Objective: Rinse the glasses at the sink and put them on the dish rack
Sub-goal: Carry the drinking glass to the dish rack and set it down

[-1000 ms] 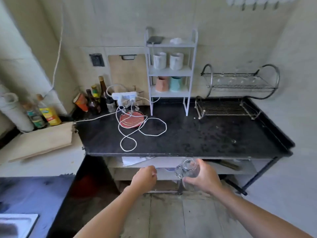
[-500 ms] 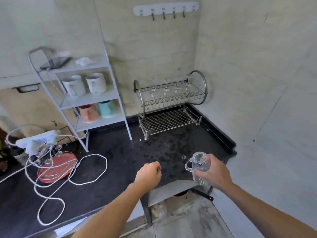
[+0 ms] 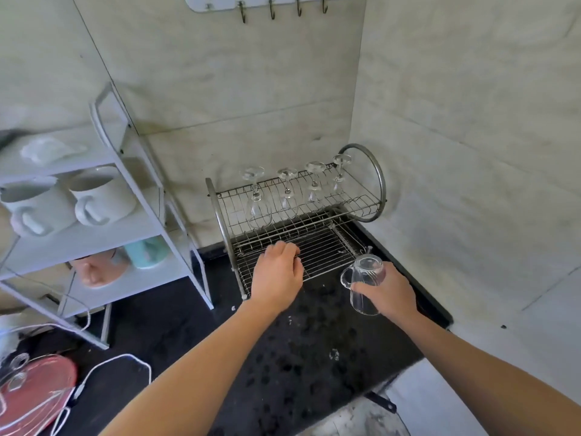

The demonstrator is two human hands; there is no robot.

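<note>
Pale walls meet in a corner behind a dark, wet-spotted table (image 3: 298,357); on it, against the back wall, stands the two-tier wire dish rack (image 3: 327,250); four stem glasses (image 3: 287,193) sit bowl-down on the rack's upper tier. The right hand (image 3: 390,294) has its grip closed round a clear glass mug (image 3: 366,278), held in the air just off the rack's front right corner; the left hand (image 3: 276,275) sits over the rack's lower front edge, fingers curled, and whether its grip holds the wire cannot be told. Placing seems the step in hand; it would go best with the mug turned rim-down, lowered squarely onto the lower wires, released only once steady.
</note>
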